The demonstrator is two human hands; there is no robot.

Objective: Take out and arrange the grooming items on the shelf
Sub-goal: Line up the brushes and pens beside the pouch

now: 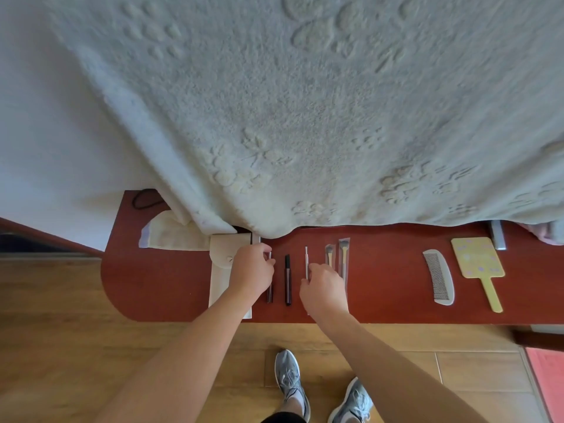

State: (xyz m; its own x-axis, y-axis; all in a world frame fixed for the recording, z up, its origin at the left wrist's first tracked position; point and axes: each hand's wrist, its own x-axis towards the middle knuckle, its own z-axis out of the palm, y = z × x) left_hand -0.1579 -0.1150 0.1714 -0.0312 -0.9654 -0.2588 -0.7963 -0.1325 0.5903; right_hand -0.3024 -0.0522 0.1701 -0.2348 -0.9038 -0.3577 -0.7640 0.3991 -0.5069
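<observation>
Red-brown shelf (390, 285), both hands on thin tools near its left end.
Left hand (251, 270) pinches the top of a dark slim pen (269, 293) beside the cream pouch (221, 264); right hand (325, 288) pinches a thin white stick (306, 259). Black pencil (287, 279) lies between them. Two sleeved brushes (344, 257) sit just right of the stick. Comb (439, 277) and yellow hand mirror (477, 261) lie toward the right end. Pale blanket (305, 117) overhangs the back edge.

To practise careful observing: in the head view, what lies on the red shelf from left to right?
Cloth bag, pouch, pencil, black pen, white stick, short brush, long brush, comb, mirror.
</observation>
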